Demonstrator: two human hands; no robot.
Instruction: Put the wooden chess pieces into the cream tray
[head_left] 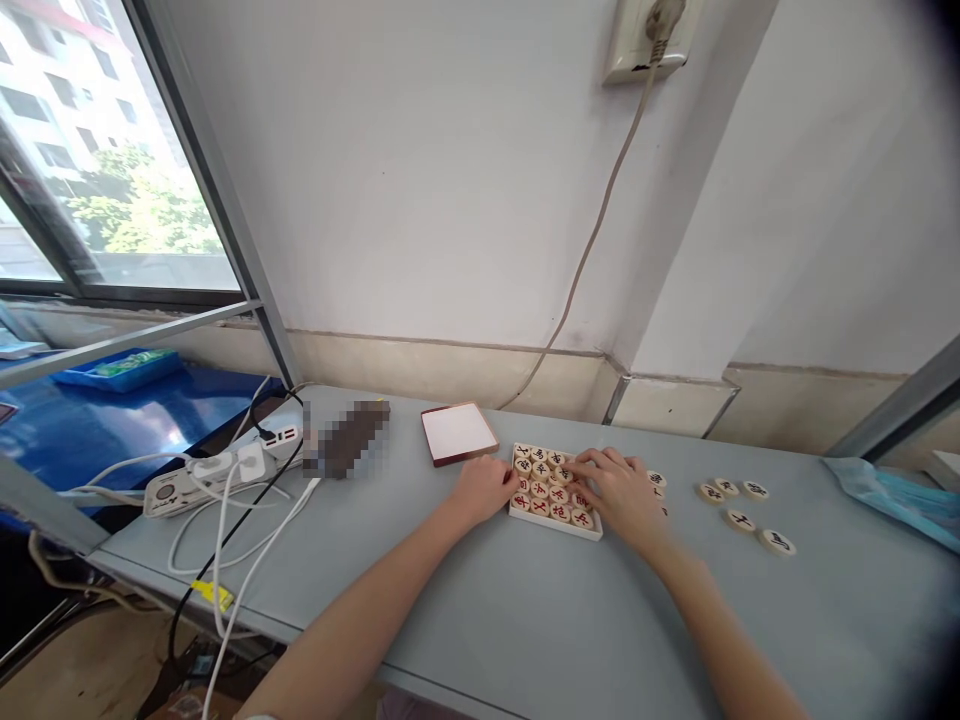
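A white open box [556, 526] on the grey table holds several round chess pieces in rows, with black characters at the back and red ones in front. My left hand [489, 490] lies against the box's left edge, fingers curled round it. Over the box's right side, my right hand [615, 488] has its fingertips pressed together on a piece [561, 475] in the second row. Part of the box's right side is hidden under that hand. Just right of the hand, a few loose pieces [655, 479] are partly covered.
More loose pieces [741, 520] are scattered to the right. A box lid [459, 433] lies behind my left hand. A power strip [169, 492] with tangled cables is at the left, and a blue plastic wrapper [892, 495] at the far right. A wall bounds the table [525, 620].
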